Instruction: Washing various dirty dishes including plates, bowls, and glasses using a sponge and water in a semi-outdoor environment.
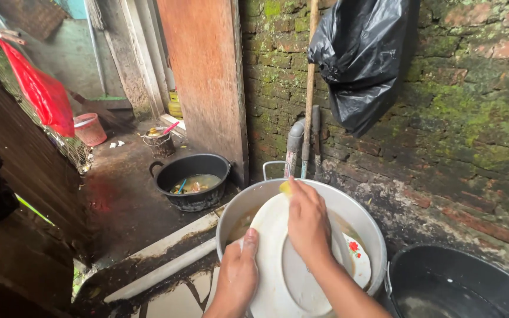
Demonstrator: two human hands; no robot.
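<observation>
Over the metal basin (357, 215) at the foot of the mossy brick wall (466, 118), you hold a white plate (272, 235) tilted up on edge, its lower part out of view at the bottom of the frame. Your left hand (238, 275) grasps the plate's left rim, thumb laid up across the face, the other fingers hidden behind it. Your right hand (307, 224) lies flat on the plate's upper face, fingers curled about a yellow sponge (286, 188) that shows only at the fingertips, near the plate's top edge. Inside the basin, murky water stands behind the plate, and a second white plate with a red flower print (357, 256) leans against the right wall.

A black tub (443, 277) stands just beside the basin's right rim, holding dark water. Well apart to the left, a black pan with handles (192, 176) sits on the wet concrete floor, with cloudy liquid and scraps inside. A wooden pole (310, 88) leans against the wall behind the basin, and a black plastic bag (363, 59) hangs beside it. A pink bucket (89, 129) stands far back on the left.
</observation>
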